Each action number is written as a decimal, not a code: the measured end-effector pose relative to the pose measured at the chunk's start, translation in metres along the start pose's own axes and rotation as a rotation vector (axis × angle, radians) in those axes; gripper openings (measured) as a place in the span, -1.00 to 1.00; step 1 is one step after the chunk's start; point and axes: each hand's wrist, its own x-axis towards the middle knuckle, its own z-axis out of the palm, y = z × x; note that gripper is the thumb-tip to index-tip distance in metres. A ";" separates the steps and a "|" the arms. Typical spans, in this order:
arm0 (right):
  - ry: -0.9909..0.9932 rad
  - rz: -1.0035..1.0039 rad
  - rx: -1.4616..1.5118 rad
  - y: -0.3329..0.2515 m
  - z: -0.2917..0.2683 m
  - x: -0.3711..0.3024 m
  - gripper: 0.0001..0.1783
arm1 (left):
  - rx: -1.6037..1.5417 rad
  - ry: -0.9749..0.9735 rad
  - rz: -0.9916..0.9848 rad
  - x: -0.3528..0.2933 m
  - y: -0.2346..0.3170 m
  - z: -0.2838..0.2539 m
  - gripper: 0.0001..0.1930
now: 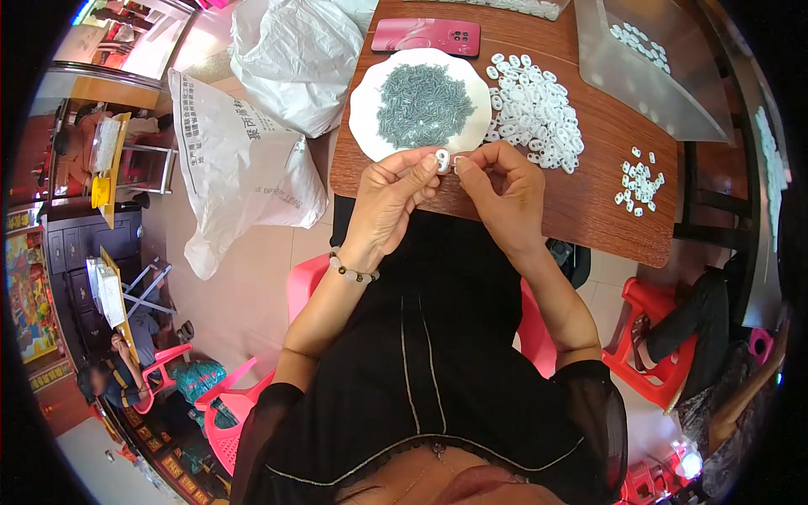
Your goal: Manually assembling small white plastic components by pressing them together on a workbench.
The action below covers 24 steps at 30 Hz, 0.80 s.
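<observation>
Just nearside of the plate [360,105], a white two-holed piece [443,162] is grasped in the left hand's [385,200] grip — the right hand's [512,200] cannot be judged. Grey pins [423,103] are left on the plate, a white heap [539,116] right of it; the cluster [640,186] farther right is perhaps finished.

At the near edge of the table [589,198], the left hand [389,195] is covering part of a white piece [443,158] and of the plate [364,109]. A small object [457,163] in the right hand [509,192] is showing too little to name. Grey bits [425,105] are crowding too finely for counting. Along the far edge, a container [551,13] is running out of view; past the near right corner, a seated person [694,332] is disappearing into the dark rim.
</observation>
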 end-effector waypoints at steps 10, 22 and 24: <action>-0.035 0.028 0.025 0.001 0.005 -0.005 -0.91 | 0.155 0.036 0.109 -0.003 -0.006 0.001 -0.77; -0.265 0.013 0.325 0.003 -0.004 -0.001 -0.69 | 0.072 -0.097 0.001 -0.007 0.011 -0.007 -0.78; -0.325 0.030 0.370 -0.002 -0.005 0.000 -0.64 | 0.048 -0.139 -0.034 -0.006 0.013 -0.007 -0.80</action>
